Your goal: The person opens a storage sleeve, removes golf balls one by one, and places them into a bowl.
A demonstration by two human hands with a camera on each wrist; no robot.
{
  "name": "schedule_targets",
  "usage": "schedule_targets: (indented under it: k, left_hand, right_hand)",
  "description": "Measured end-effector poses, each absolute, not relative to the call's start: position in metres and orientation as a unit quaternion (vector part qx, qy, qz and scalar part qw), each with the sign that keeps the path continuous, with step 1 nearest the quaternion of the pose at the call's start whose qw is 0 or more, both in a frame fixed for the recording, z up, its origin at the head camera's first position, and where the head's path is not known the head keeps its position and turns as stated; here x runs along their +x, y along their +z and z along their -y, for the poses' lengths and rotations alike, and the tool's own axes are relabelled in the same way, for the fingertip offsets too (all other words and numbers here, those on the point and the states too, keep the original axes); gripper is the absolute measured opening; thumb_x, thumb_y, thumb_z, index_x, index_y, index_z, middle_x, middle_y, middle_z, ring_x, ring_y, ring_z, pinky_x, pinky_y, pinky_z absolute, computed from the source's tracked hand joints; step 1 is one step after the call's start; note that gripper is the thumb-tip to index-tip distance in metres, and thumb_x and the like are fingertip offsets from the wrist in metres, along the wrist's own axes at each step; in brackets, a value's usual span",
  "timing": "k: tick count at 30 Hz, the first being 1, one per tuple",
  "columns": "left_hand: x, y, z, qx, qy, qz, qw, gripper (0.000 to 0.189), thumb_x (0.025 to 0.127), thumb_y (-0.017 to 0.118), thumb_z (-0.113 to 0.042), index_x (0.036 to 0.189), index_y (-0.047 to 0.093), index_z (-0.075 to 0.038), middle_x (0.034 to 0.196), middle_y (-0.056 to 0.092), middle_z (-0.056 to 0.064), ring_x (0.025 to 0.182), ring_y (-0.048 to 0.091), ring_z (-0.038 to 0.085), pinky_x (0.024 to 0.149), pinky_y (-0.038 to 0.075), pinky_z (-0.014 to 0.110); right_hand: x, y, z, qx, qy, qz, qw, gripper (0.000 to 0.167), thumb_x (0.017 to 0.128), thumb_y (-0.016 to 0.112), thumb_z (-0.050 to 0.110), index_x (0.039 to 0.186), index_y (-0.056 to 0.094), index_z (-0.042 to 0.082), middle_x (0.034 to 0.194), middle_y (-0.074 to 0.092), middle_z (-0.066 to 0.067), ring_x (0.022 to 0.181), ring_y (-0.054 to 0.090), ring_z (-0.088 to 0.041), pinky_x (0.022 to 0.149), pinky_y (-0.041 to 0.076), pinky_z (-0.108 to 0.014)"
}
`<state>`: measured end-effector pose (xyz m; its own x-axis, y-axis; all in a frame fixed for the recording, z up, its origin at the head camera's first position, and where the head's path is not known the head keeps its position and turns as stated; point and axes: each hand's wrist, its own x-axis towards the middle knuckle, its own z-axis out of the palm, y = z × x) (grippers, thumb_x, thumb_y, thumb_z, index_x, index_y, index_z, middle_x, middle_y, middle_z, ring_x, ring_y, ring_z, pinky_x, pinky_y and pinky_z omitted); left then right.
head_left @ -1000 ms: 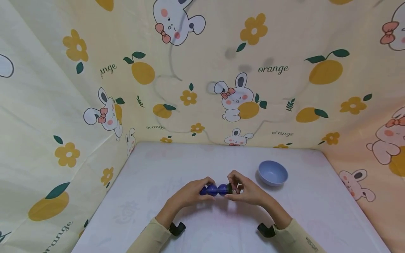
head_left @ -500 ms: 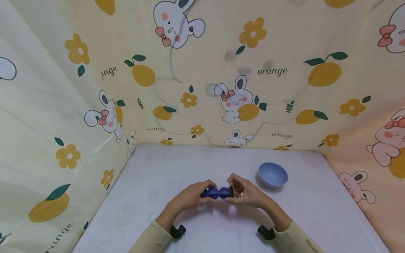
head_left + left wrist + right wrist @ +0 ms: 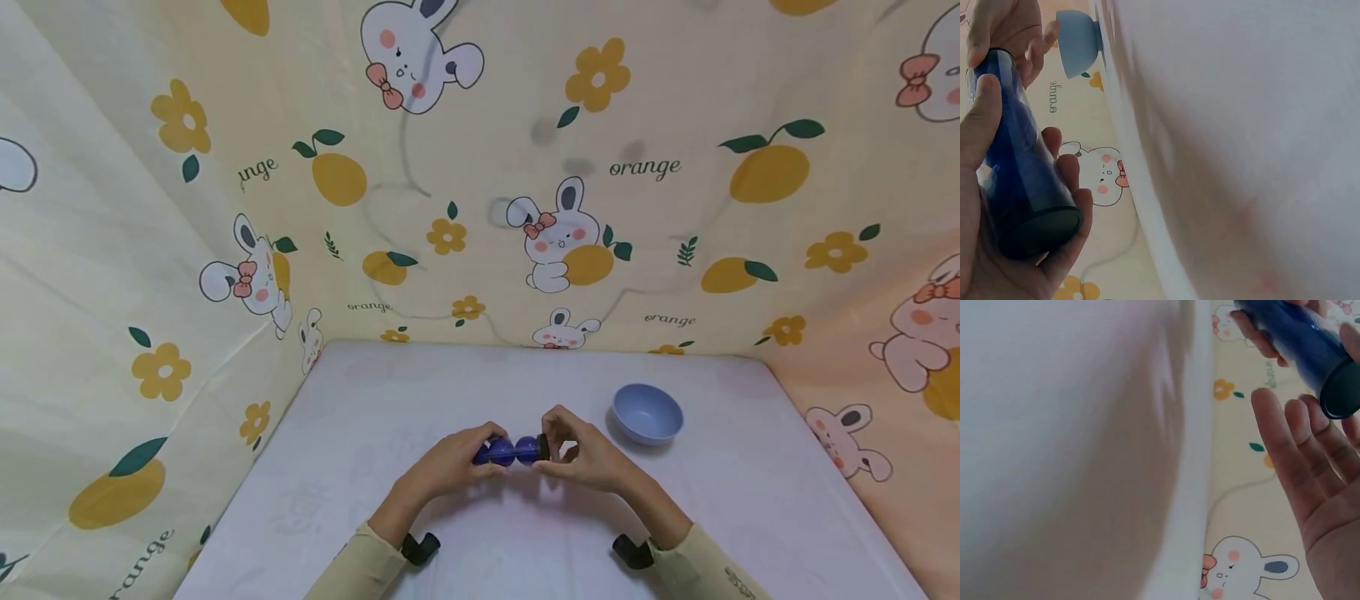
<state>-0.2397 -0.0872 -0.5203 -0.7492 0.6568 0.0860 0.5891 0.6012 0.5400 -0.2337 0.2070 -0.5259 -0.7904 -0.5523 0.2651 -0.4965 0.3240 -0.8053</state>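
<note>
A clear tube [image 3: 501, 452] with dark caps at both ends lies level between the hands, a little above the table. Blue balls fill its inside; in the left wrist view they look blurred. My left hand [image 3: 453, 458] grips the tube, its fingers and thumb wrapped round it near the left cap [image 3: 1041, 231]. At the other end my right hand [image 3: 588, 454] pinches the dark right cap [image 3: 1341, 390] between thumb and fingers. The remaining right fingers [image 3: 1282, 447] stay bent loosely off the tube. Part of the tube's left end is hidden by the left hand in the head view.
A blue bowl [image 3: 647, 413] stands on the white-covered table [image 3: 375, 383], behind and right of the right hand. Cloth walls [image 3: 465, 267] printed with rabbits and oranges rise at the back and both sides.
</note>
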Motion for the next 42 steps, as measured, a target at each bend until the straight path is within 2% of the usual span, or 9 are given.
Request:
schedule_targets:
  k: [3, 7, 10, 14, 18, 25, 34, 42]
  left_hand:
    - [-0.2407, -0.5207, 0.0889, 0.343, 0.282, -0.894, 0.055, 0.050, 0.101, 0.073, -0.048, 0.141, 0.056, -0.024, 0.129, 0.070, -0.003, 0.106, 0.063, 0.008, 0.092, 0.054, 0.034]
    - [-0.2410, -0.5206, 0.0905, 0.339, 0.295, -0.891, 0.056, 0.050, 0.101, 0.074, -0.047, 0.143, 0.055, -0.025, 0.131, 0.070, 0.000, 0.109, 0.065, 0.011, 0.093, 0.055, 0.036]
    - [-0.2404, -0.5199, 0.0911, 0.339, 0.305, -0.888, 0.057, 0.054, 0.102, 0.074, -0.045, 0.149, 0.052, -0.032, 0.136, 0.069, 0.001, 0.115, 0.066, 0.015, 0.096, 0.056, 0.040]
    - [-0.2399, -0.5195, 0.0913, 0.350, 0.316, -0.880, 0.061, 0.060, 0.103, 0.074, -0.040, 0.157, 0.046, -0.043, 0.148, 0.064, 0.001, 0.125, 0.064, 0.019, 0.103, 0.055, 0.047]
    - [-0.2398, -0.5207, 0.0911, 0.361, 0.326, -0.871, 0.074, 0.062, 0.104, 0.073, -0.037, 0.158, 0.045, -0.045, 0.152, 0.061, -0.002, 0.130, 0.062, 0.019, 0.107, 0.053, 0.048]
    - [-0.2406, -0.5235, 0.0916, 0.368, 0.330, -0.865, 0.093, 0.058, 0.103, 0.073, -0.039, 0.156, 0.049, -0.043, 0.150, 0.062, -0.005, 0.130, 0.062, 0.016, 0.107, 0.053, 0.044]
    - [-0.2416, -0.5259, 0.0896, 0.378, 0.321, -0.864, 0.088, 0.058, 0.104, 0.072, -0.039, 0.157, 0.048, -0.042, 0.148, 0.063, -0.005, 0.128, 0.062, 0.015, 0.107, 0.052, 0.043]
    - [-0.2408, -0.5250, 0.0858, 0.381, 0.310, -0.868, 0.072, 0.059, 0.104, 0.071, -0.039, 0.158, 0.047, -0.040, 0.148, 0.064, -0.002, 0.127, 0.062, 0.016, 0.106, 0.053, 0.042]
  right_hand:
    - [-0.2321, -0.5254, -0.2074, -0.330, -0.484, -0.810, 0.019, 0.049, 0.093, 0.088, 0.023, 0.130, 0.057, 0.014, 0.095, 0.069, -0.002, 0.086, 0.070, -0.015, 0.068, 0.063, -0.034]
    - [-0.2300, -0.5240, -0.2087, -0.345, -0.481, -0.806, 0.005, 0.049, 0.095, 0.086, 0.018, 0.137, 0.062, 0.008, 0.111, 0.071, -0.002, 0.095, 0.072, -0.020, 0.071, 0.064, -0.034]
    - [-0.2292, -0.5236, -0.2095, -0.346, -0.479, -0.806, -0.016, 0.049, 0.094, 0.086, 0.017, 0.138, 0.065, 0.009, 0.116, 0.071, 0.000, 0.097, 0.072, -0.023, 0.073, 0.064, -0.033]
    - [-0.2284, -0.5239, -0.2099, -0.367, -0.481, -0.795, -0.056, 0.049, 0.092, 0.088, 0.012, 0.136, 0.067, 0.008, 0.111, 0.073, -0.001, 0.094, 0.073, -0.025, 0.073, 0.064, -0.033]
    - [-0.2286, -0.5237, -0.2114, -0.403, -0.484, -0.773, -0.077, 0.048, 0.087, 0.090, 0.004, 0.130, 0.070, 0.007, 0.106, 0.073, -0.003, 0.089, 0.072, -0.024, 0.071, 0.065, -0.037]
    - [-0.2315, -0.5250, -0.2152, -0.405, -0.485, -0.774, -0.041, 0.044, 0.086, 0.090, 0.005, 0.125, 0.072, 0.013, 0.104, 0.073, 0.000, 0.087, 0.073, -0.019, 0.072, 0.065, -0.039]
    - [-0.2314, -0.5218, -0.2169, -0.394, -0.473, -0.788, -0.019, 0.041, 0.085, 0.091, 0.006, 0.118, 0.069, 0.016, 0.100, 0.072, -0.002, 0.083, 0.072, -0.024, 0.073, 0.064, -0.039]
    - [-0.2326, -0.5278, -0.2169, -0.369, -0.473, -0.800, -0.025, 0.042, 0.080, 0.092, -0.001, 0.108, 0.064, 0.009, 0.091, 0.064, -0.020, 0.077, 0.063, -0.032, 0.069, 0.064, -0.039]
